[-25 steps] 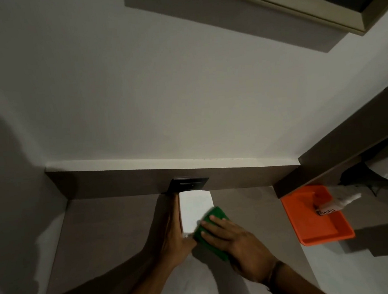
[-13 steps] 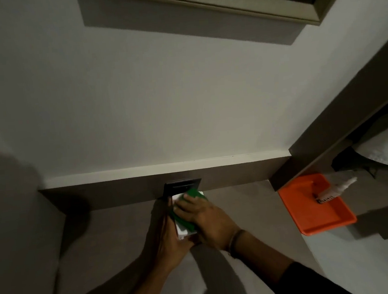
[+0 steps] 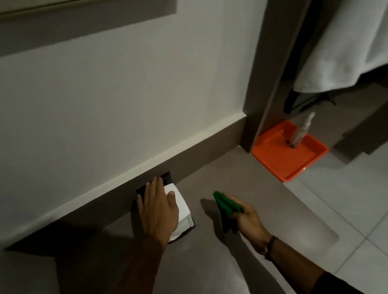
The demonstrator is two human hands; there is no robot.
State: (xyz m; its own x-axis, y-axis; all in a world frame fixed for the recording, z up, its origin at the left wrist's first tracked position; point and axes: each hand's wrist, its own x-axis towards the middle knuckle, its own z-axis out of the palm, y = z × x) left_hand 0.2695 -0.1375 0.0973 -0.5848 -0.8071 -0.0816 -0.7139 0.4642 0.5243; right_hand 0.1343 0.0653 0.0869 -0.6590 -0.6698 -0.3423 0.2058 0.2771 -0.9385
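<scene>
A white box-like object with a dark rim (image 3: 181,209) sits on the brown floor against the skirting board, below a dark wall plate (image 3: 165,176). My left hand (image 3: 157,208) lies flat on top of it, fingers straight and reaching toward the plate. My right hand (image 3: 246,217) is off to the right, above the floor, holding a folded green cloth (image 3: 227,203) between fingers and thumb. The cloth is clear of the white object.
An orange tray (image 3: 283,160) stands on the floor at the right by a brown door frame (image 3: 271,53), with a small white spray bottle (image 3: 300,130) in it. White fabric (image 3: 353,27) hangs at the upper right. Pale floor tiles (image 3: 370,213) lie to the right.
My right hand has lifted the green cloth off the white object and moved right. My left hand shifted from its side onto its top. The view swung to the right.
</scene>
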